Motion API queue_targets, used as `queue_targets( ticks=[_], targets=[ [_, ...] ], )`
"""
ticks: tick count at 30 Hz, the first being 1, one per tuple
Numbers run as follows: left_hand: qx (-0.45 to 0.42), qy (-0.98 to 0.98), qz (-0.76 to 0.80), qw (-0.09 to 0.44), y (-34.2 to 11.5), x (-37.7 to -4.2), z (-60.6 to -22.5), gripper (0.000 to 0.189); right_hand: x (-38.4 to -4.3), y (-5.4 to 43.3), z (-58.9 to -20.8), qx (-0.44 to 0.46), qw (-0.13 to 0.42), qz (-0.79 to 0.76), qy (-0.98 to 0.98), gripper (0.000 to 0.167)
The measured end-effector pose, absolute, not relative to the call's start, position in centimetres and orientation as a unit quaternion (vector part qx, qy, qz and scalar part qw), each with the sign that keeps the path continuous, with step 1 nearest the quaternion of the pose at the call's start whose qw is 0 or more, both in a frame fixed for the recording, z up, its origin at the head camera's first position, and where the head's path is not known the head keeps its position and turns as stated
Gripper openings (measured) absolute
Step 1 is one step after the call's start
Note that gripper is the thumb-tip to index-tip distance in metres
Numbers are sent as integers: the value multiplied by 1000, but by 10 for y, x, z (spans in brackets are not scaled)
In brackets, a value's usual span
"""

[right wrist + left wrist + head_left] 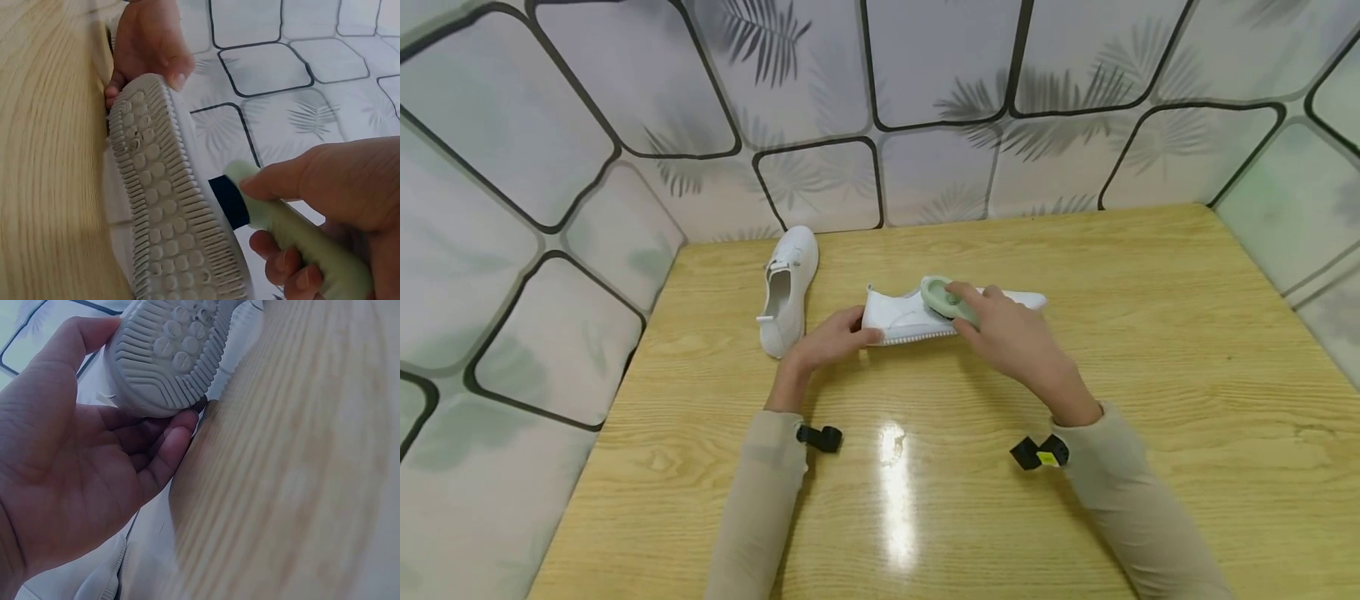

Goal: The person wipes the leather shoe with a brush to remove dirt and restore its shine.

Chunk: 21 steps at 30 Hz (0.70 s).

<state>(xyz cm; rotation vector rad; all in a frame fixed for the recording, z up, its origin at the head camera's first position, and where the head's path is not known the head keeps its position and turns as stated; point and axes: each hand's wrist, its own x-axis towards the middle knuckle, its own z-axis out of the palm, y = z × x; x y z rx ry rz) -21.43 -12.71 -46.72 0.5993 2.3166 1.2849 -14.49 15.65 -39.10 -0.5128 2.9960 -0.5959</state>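
Observation:
A white shoe lies tipped on its side on the table, its ridged, studded sole turned toward the person. At the heel end my left hand grips it, thumb on one side and fingers curled beneath, as the left wrist view shows. My right hand holds a pale green brush by its handle. In the right wrist view the brush's dark bristles press against the upper just beyond the sole's edge. The toe of the shoe extends past the right hand.
A second white shoe stands upright to the left, toe toward the back wall, close to the left hand. The wooden table ends at a patterned wall behind and at both sides. Black wrist cameras sit on both cuffs.

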Motion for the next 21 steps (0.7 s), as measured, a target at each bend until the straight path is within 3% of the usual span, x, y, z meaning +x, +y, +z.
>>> queue_targets(
  ticks=[5,10,21],
  targets=[
    [217,830,467,214,-127,-214,-466,43,-143,161,-388,-170,37,-194,965,50],
    [211,831,468,213,-126,-213,-466,41,-142,161,-388,-154,9,-177,972,49],
    [208,837,459,211,-128,-214,-467,41,-145,166,-386,-147,5,-176,973,49]
  ],
)
